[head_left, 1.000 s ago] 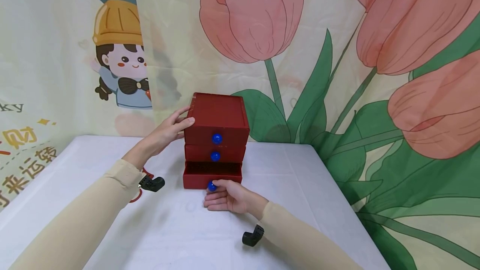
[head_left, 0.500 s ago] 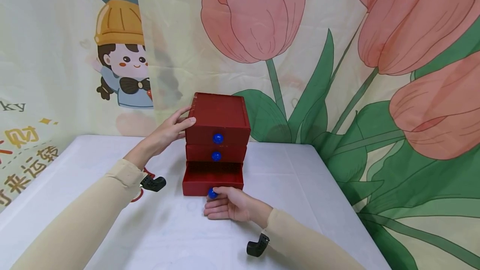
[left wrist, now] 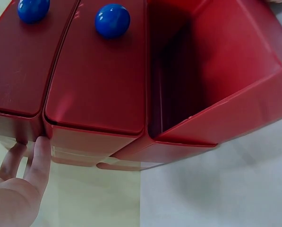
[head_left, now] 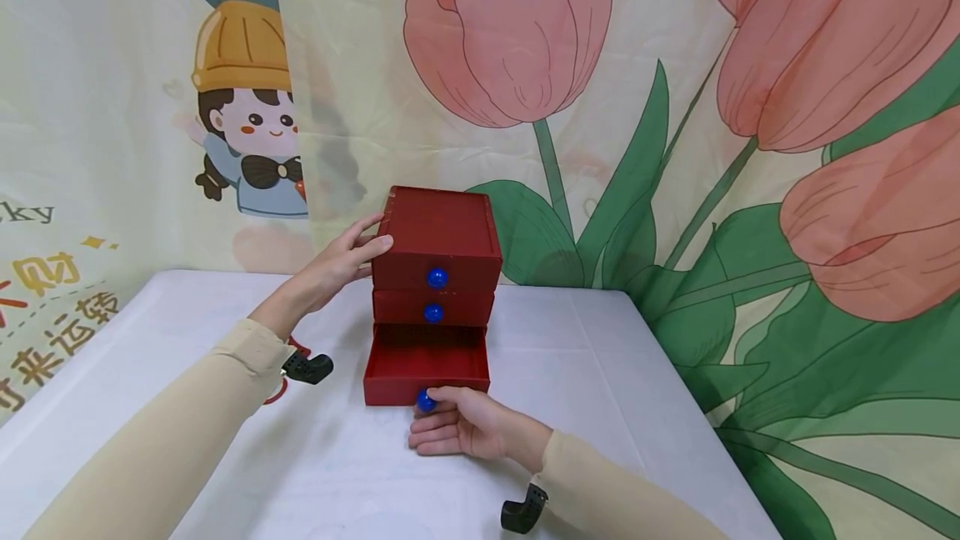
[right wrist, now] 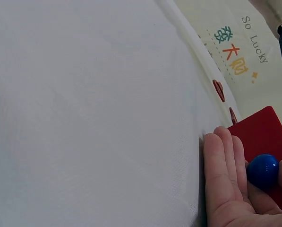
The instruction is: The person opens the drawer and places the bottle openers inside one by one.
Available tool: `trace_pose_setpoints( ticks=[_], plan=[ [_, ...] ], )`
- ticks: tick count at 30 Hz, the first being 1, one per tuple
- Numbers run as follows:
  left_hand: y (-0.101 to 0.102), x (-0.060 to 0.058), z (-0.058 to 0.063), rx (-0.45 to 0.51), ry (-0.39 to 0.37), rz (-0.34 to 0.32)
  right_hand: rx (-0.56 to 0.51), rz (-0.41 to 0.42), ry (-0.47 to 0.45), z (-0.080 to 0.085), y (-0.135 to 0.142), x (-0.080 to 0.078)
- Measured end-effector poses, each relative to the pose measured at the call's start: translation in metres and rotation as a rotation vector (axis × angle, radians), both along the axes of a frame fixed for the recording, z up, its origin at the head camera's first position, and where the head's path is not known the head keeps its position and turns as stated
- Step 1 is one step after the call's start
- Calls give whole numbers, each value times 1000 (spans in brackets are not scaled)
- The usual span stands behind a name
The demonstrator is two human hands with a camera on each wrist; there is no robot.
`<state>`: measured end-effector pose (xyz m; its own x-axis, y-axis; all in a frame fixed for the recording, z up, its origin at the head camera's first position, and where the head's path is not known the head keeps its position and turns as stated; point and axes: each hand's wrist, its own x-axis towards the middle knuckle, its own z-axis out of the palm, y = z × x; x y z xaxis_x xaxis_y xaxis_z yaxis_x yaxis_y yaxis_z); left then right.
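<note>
A dark red cabinet (head_left: 438, 222) of stacked drawers with round blue knobs stands on the table. Its bottom drawer (head_left: 384, 392) is pulled out, with the red interior showing, while the two drawers above are in. My right hand (head_left: 476, 425) pinches the bottom drawer's blue knob (right wrist: 262, 171) between thumb and index finger. The other fingers of that hand extend below the knob. My left hand (head_left: 330, 269) rests against the cabinet's left side, thumb at its upper edge. In the left wrist view, extended fingers (left wrist: 40, 158) touch the side of the cabinet.
A white cloth covers the table (head_left: 570, 382). Partly hidden behind my left wrist lies a red loop-shaped item (head_left: 277, 394), its kind unclear. A printed curtain (head_left: 345, 90) with tulips and a cartoon figure hangs behind the table.
The bottom drawer has slid further out toward me, my right hand drawing back with its knob. My left hand stays on the cabinet's side.
</note>
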<state>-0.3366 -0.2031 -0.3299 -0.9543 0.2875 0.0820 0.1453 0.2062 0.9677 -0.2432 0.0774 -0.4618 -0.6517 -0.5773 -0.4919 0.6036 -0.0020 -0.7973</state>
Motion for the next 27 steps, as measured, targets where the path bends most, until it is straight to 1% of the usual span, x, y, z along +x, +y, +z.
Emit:
trace_pose_setpoints(
  ticks=[7, 15, 23, 27],
  plan=[
    [-1, 1, 0, -3, 1, -1, -1, 15, -13, 0, 2, 8],
    [0, 2, 1, 10, -8, -3, -10, 35, -19, 1, 3, 14],
    [0, 2, 0, 11, 0, -4, -10, 64, -4, 1, 6, 16],
    [0, 2, 0, 15, -4, -3, -3, 67, -13, 1, 10, 17]
  ],
)
